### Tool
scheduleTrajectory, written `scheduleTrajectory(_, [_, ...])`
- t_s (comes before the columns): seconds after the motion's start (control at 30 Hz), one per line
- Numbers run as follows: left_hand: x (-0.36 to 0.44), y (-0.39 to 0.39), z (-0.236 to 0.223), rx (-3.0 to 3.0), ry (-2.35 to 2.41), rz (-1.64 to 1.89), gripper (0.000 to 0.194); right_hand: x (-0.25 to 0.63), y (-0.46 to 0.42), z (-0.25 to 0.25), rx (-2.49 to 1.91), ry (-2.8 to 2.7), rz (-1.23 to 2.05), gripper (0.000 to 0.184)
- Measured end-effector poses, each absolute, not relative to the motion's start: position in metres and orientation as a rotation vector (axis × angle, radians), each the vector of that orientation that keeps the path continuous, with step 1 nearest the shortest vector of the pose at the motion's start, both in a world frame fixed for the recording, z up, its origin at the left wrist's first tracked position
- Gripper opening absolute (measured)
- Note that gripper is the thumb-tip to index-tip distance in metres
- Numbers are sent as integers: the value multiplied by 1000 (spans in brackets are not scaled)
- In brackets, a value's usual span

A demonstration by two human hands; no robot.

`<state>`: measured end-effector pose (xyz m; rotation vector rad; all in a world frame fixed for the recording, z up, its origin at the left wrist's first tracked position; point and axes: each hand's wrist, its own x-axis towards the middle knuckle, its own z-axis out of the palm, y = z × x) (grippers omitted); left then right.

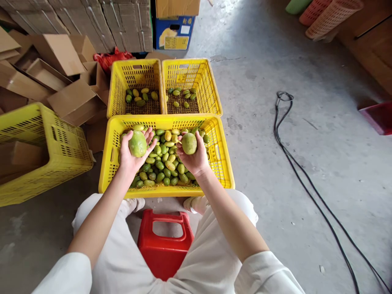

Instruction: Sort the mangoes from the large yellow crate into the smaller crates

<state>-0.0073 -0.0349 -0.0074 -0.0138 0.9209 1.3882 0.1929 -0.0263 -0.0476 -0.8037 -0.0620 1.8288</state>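
Note:
In my left hand (131, 153) lies a smooth, rounded light-green fruit (137, 143), held between thumb and palm with the other fingers spread. My right hand (196, 157) grips a rounder, duller green fruit (189, 143), fingers curled beneath it. Both hands are raised above the near yellow crate (167, 191), which holds many oval green and yellowish fruits (162, 165). Two more yellow crates stand behind it: the left one (114, 87) and the right one (216, 92), each with several similar fruits on its floor. The exact kind of fruit is unclear.
A red stool (162, 253) stands between my legs. To the left are another yellow crate (69, 151) and piled cardboard boxes (72, 98). A blue carton (174, 34) stands at the back. Black cable (301, 179) runs along the concrete floor, with plastic baskets (332, 16) far right.

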Motion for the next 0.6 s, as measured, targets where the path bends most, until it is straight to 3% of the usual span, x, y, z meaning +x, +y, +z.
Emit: scheduleTrajectory(0.6, [-9, -34, 7, -51, 949, 1223, 43, 193, -28, -51, -895, -48, 1801, 10])
